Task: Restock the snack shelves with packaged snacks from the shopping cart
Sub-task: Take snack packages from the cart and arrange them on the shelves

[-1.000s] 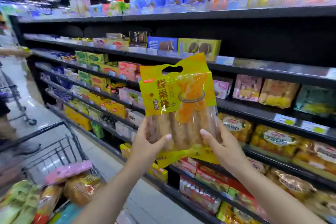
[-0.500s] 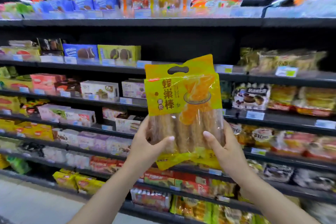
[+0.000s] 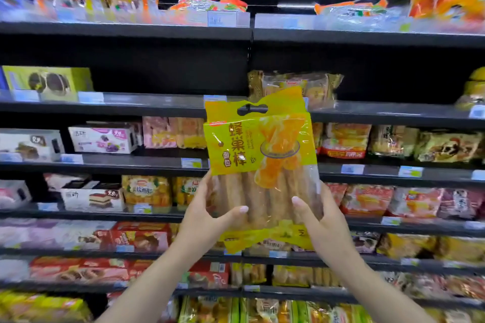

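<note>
Snack bag [image 3: 259,165] hides shelf [image 3: 105,165] stock.

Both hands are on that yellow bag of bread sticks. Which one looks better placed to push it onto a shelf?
Probably the right hand: it grips the yellow bag on the side nearest the look-alike packs above. The left hand grips the other edge.

place: shop | shelves [image 3: 126,31] of packaged snacks [image 3: 294,86] | price tags [image 3: 221,18]

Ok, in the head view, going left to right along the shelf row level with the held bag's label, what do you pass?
White cake box → white box with purple print → pink packet → held yellow bag → red-banded packet → brown packets.
</note>
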Available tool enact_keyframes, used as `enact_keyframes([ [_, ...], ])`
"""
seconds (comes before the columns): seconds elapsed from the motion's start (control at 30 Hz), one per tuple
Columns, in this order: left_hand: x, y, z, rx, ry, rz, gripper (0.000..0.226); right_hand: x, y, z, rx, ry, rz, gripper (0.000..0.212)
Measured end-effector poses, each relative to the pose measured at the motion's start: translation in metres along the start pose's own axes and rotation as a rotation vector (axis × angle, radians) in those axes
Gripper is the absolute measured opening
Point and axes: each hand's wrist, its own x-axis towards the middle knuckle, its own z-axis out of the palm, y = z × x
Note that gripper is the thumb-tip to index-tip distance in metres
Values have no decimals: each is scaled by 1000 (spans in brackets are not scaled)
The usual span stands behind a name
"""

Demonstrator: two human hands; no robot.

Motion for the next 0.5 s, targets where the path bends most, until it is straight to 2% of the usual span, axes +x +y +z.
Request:
enact_keyframes([
  [0.17, 11, 5, 39, -19, 2, -58, 94, 11, 24, -36, -25, -27, 27, 60],
  [0.3, 20, 3, 57, 1, 7, -62, 83, 13, 39, -46, -28, -28, 61, 60],
  [0.5, 36, -10, 65, 18, -23, -80, 84, 20, 51, -43, -58, -13, 155, 51],
])
